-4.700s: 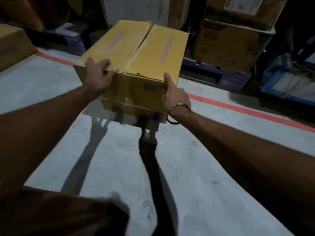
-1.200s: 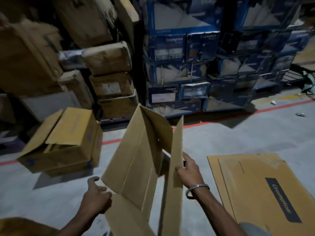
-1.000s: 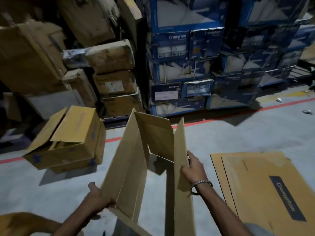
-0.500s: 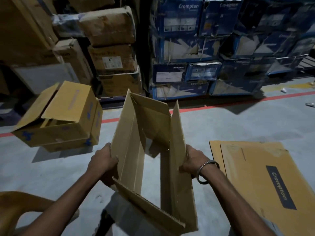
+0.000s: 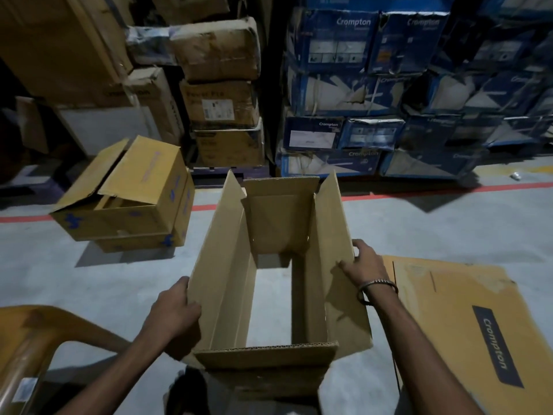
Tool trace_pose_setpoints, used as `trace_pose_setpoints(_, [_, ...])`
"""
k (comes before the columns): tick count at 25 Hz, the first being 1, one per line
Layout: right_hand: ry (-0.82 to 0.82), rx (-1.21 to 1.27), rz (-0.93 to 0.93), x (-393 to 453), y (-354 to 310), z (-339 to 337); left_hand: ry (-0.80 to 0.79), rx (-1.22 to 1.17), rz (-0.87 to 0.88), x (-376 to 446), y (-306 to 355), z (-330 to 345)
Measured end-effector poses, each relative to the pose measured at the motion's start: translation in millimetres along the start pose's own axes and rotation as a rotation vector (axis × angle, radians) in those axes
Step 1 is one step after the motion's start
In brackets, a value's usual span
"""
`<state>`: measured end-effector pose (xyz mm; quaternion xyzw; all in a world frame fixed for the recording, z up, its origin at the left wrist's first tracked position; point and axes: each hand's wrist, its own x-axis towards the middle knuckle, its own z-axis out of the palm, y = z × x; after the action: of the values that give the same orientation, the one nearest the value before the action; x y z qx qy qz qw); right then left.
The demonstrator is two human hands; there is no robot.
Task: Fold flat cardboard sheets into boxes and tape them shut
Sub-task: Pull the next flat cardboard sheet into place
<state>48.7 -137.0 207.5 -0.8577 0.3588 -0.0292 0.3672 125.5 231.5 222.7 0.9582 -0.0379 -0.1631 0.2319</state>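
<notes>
- A cardboard box, opened into a rectangular tube, is held upright over the grey floor in the middle of the view, between both hands; the floor shows through its open bottom.
- Its 4 top flaps stand up: 2 long ones at the sides, 1 short one at the far end, 1 short one at the near end, its corrugated edge toward the camera.
- The left hand grips the outer face of the left side panel, thumb at the panel's edge, fingers curled behind it.
- The right hand holds the right side flap, fingers hooked over its upper edge; a metal bangle sits on the wrist.
- To the right, flat cardboard sheets lie stacked on the floor, the top one printed "Crompton" on a dark strip.
- To the left, 1 folded yellow box rests tilted on the floor with its top flaps loose.
- A red line runs across the floor in front of stacked blue cartons and brown cartons.
- An orange-brown shape fills the lower left corner; I cannot tell what it is.
</notes>
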Motion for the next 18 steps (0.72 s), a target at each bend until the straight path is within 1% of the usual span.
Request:
trace_pose_setpoints(3, [0.000, 0.146, 0.075, 2, 5, -4, 0.051, -0.070, -0.040, -4, -5, 2])
trace_pose_setpoints(7, [-0.031, 0.172, 0.116, 5, 21, -11, 0.068, -0.193, -0.077, -3, -6, 4])
trace_pose_setpoints(9, [-0.008, 0.125, 0.099, 0, 24, -10, 0.082, -0.221, -0.086, 0, -10, 7])
trace_pose_setpoints(11, [0.079, -0.003, 0.021, -13, 21, -5, 0.089, -0.213, -0.082, 3, -16, 9])
trace_pose_setpoints(12, [0.127, -0.079, -0.034, -19, 21, -3, 0.076, -0.188, -0.051, 4, -20, 11])
trace_pose_setpoints(13, [0.157, -0.171, -0.075, -28, 21, -2, 0.059, -0.130, 0.012, 4, -24, 12])
trace_pose_setpoints(14, [0.168, -0.264, -0.112, -36, 22, -1, 0.082, 0.035, 0.106, 7, -30, 14])
trace_pose_setpoints(15, [0.166, -0.371, -0.126, -44, 25, 1, 0.139, 0.282, 0.217, 9, -36, 19])
trace_pose_setpoints(16, [0.160, -0.483, -0.127, -52, 30, 5, 0.163, 0.519, 0.319, 8, -40, 22])
trace_pose_setpoints(17, [0.140, -0.597, -0.120, -61, 36, 10, 0.175, 0.707, 0.398, 7, -41, 22])
trace_pose_setpoints(18, [0.104, -0.690, -0.117, -68, 42, 15, 0.101, 0.837, 0.411, 7, -42, 21])
